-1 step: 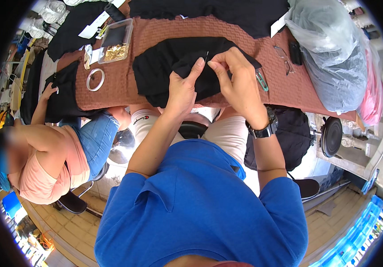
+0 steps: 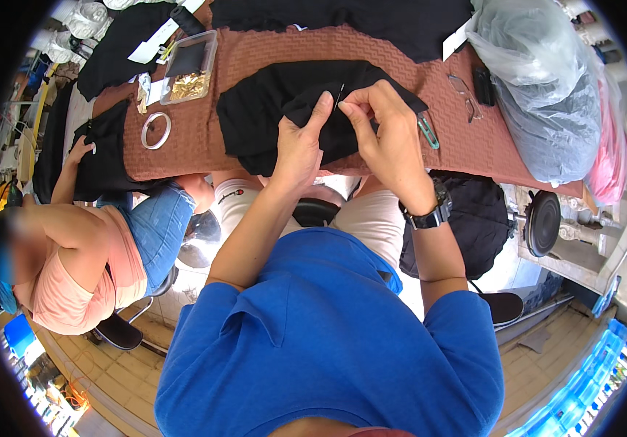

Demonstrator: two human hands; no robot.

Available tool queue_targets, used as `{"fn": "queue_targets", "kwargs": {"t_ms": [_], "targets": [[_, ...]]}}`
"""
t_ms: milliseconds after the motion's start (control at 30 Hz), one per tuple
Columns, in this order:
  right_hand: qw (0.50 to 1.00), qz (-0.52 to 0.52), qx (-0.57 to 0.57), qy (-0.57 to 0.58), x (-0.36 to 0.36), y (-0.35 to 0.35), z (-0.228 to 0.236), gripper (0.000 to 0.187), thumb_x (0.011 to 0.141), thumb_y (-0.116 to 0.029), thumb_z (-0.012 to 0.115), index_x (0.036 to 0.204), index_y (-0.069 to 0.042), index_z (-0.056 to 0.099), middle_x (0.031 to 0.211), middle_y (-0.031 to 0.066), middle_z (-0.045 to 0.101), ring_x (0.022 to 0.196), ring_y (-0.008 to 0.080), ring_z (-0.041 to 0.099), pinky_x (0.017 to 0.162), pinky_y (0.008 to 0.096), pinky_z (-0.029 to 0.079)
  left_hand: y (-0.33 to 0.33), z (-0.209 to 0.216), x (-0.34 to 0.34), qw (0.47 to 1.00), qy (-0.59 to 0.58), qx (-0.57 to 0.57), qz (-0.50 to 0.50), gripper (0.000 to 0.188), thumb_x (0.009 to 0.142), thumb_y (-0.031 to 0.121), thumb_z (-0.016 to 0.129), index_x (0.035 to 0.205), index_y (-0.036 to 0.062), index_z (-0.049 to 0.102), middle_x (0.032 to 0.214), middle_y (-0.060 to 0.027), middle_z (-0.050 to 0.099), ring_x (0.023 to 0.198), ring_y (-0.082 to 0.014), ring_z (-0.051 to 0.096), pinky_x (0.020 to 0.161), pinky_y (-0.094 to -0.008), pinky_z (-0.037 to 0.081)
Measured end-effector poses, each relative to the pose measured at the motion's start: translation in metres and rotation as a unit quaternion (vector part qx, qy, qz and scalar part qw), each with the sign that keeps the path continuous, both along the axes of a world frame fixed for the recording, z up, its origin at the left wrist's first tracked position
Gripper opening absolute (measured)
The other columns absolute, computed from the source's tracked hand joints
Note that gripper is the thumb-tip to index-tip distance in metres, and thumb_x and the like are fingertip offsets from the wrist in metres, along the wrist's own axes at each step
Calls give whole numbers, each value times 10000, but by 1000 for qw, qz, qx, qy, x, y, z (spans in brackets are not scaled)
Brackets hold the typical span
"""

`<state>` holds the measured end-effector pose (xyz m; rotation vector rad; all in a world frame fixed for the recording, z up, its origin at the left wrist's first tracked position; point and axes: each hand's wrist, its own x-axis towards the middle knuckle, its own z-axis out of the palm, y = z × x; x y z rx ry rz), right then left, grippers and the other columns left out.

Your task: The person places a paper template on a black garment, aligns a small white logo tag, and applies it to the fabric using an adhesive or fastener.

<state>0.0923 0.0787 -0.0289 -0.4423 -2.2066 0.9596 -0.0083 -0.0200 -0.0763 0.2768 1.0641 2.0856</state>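
A black cloth [image 2: 259, 109] lies bunched at the near edge of the table, under both my hands. My left hand [image 2: 299, 146] grips a fold of it, thumb on top and fingers hidden beneath. Thumb and forefinger of my right hand [image 2: 386, 135] pinch a thin, shiny needle [image 2: 341, 93], which stands nearly upright just beside my left thumb. Any thread is too fine to make out. Close to the cloth's right edge lies a small green loop-shaped tool [image 2: 428, 133], perhaps thread snips.
A brown textured cover [image 2: 248, 45] drapes the table. Left stand a clear box [image 2: 191, 84] with gold pieces and a white ring [image 2: 156, 131]. Glasses [image 2: 465, 98] lie right, before a bulky grey plastic bag [image 2: 535, 87]. A co-worker [image 2: 102, 262] sits at my left, hand on black cloth.
My right hand has shifted very slightly, and the needle tilts a little more to the right. My left hand still grips the cloth in nearly the same place.
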Motion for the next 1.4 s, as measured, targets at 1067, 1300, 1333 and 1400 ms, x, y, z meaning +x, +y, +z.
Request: {"fn": "queue_targets", "kwargs": {"t_ms": [1067,1300,1333,1400], "targets": [[985,-54,150,59,-7,-15,-42,145,835,-22,741,948,-28,649,901,96,584,822,295,606,718,414,486,1,6,3,995,-85,-46,-18,158,970,174,731,1042,34,721,1032,-30,703,923,-90,650,799,-268,529],[976,-75,198,52,-11,-10,-45,161,820,-37,756,940,-40,650,897,85,583,798,277,604,706,380,474,2,4,6,997,-68,-43,5,163,975,167,721,1048,22,719,1039,-21,706,941,-88,649,822,-262,525],[974,-82,206,53,-12,-10,-45,165,816,-36,758,940,-41,649,895,89,581,793,276,604,697,371,475,2,3,6,997,-65,-34,4,160,976,165,719,1048,22,719,1040,-19,707,942,-87,648,826,-261,523],[996,-34,54,57,-12,-9,-39,165,828,-36,752,960,-35,653,896,86,585,781,246,604,673,339,470,0,-5,1,998,-36,-42,4,160,976,159,715,1060,23,719,1050,-22,709,958,-84,647,846,-263,519]]}}
